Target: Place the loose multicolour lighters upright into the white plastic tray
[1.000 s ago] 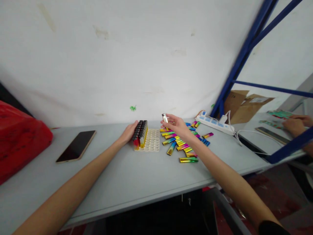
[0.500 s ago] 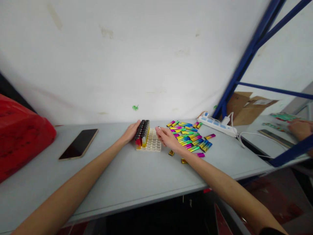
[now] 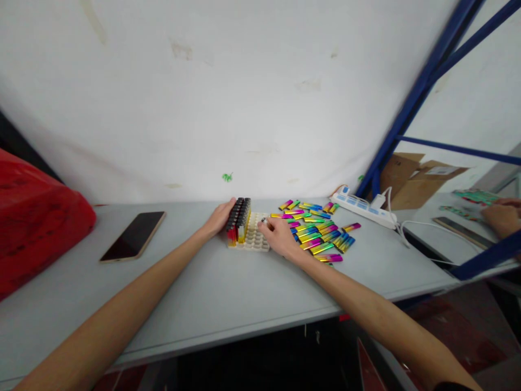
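A white tray [image 3: 257,244] with rows of round holes lies on the table. Black-topped lighters [image 3: 239,220] stand upright in its left part, with red and yellow bodies at the near end. My left hand [image 3: 220,218] is cupped against their left side, its fingertips partly hidden behind them. Over the tray's right part, my right hand [image 3: 277,234] pinches a small piece with a pale and dark tip, seemingly a lighter; the fingers hide most of it. To the right lie several shiny, lighter-sized rainbow-coloured pieces [image 3: 321,231] in a loose spread.
A phone [image 3: 133,237] lies on the left of the table, beyond it a red bag [image 3: 40,222]. At the right are a white power strip [image 3: 364,209] with cables, a blue metal frame [image 3: 396,122], a cardboard box [image 3: 423,182] and another person's hand [image 3: 502,216].
My right hand has lowered slightly toward the tray, the small piece still pinched. My left hand stays against the lighters. The view has shifted a little.
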A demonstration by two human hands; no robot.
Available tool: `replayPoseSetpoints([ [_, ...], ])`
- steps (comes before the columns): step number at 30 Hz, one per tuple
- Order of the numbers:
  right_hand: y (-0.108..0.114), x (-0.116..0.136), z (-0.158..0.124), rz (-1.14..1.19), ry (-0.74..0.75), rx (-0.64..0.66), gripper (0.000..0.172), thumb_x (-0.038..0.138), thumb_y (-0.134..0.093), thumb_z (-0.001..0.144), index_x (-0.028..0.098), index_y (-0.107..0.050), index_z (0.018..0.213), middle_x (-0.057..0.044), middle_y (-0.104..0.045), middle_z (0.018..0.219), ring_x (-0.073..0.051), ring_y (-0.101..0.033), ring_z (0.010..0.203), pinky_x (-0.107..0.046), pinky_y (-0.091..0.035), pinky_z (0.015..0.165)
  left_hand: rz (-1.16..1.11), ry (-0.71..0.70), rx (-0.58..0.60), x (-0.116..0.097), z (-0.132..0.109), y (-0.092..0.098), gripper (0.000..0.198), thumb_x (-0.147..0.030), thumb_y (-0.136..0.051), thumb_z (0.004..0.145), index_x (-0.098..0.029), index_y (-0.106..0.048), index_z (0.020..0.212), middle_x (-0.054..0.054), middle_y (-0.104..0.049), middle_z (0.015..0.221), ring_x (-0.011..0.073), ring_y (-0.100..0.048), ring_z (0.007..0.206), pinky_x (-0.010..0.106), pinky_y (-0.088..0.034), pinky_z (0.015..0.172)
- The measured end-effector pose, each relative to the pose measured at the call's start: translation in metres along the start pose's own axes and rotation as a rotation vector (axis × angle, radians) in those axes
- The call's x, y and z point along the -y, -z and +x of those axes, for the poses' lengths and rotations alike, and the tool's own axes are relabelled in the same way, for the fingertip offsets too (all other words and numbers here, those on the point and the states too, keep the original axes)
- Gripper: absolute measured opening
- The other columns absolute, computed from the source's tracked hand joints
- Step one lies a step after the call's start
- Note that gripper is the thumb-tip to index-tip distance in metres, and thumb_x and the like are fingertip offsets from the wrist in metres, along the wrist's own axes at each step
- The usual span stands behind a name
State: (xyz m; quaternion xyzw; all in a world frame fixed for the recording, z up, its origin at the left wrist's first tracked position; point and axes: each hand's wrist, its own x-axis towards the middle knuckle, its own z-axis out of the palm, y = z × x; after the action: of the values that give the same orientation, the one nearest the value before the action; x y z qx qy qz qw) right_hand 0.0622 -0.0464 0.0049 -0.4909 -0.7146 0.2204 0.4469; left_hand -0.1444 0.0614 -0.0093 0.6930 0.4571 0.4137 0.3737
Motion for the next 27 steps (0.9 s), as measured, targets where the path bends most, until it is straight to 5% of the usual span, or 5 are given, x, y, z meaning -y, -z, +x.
replayPoseSetpoints([
  [8,0.008,0.007,-0.002,-0.027,0.098,0.072,0.041,0.051,-0.045,0.099,0.021,-0.043,0.070,0.007,-0.039,0.060,-0.011,-0.038,0.057,-0.025,-0.025,0.057,0.011,-0.011,0.002,0.001,0.000,0.001,0.081,-0.084,-0.039,0.083,-0.012,-0.075,0.095,0.008,-0.078,0.096,0.0283,-0.066,0.092,0.035,-0.048,0.086],
  [15,0.015,0.012,-0.002,-0.300,0.443,0.137,0.039,0.045,-0.038,0.106,0.018,-0.056,0.084,-0.004,-0.057,0.084,-0.016,-0.052,0.080,-0.027,-0.038,0.073,0.004,-0.014,0.006,0.004,0.002,0.000,0.081,-0.084,-0.038,0.084,-0.011,-0.074,0.093,0.010,-0.077,0.093,0.0282,-0.065,0.092,0.036,-0.048,0.086],
  [20,0.011,0.015,-0.001,-0.297,0.378,0.193,0.046,0.051,-0.045,0.103,0.018,-0.053,0.071,0.001,-0.055,0.063,-0.011,-0.048,0.058,-0.025,-0.032,0.059,-0.002,-0.005,0.001,0.001,0.000,0.000,0.084,-0.087,-0.038,0.081,-0.012,-0.073,0.093,0.010,-0.077,0.095,0.0281,-0.065,0.092,0.035,-0.049,0.085],
  [27,-0.003,0.011,0.002,-0.254,0.320,0.272,0.042,0.050,-0.046,0.103,0.017,-0.058,0.079,-0.002,-0.069,0.069,-0.012,-0.063,0.061,-0.022,-0.039,0.060,0.006,-0.007,-0.012,-0.002,-0.001,-0.001,0.087,-0.090,-0.036,0.078,-0.012,-0.073,0.088,0.009,-0.077,0.088,0.0277,-0.066,0.087,0.036,-0.049,0.084],
])
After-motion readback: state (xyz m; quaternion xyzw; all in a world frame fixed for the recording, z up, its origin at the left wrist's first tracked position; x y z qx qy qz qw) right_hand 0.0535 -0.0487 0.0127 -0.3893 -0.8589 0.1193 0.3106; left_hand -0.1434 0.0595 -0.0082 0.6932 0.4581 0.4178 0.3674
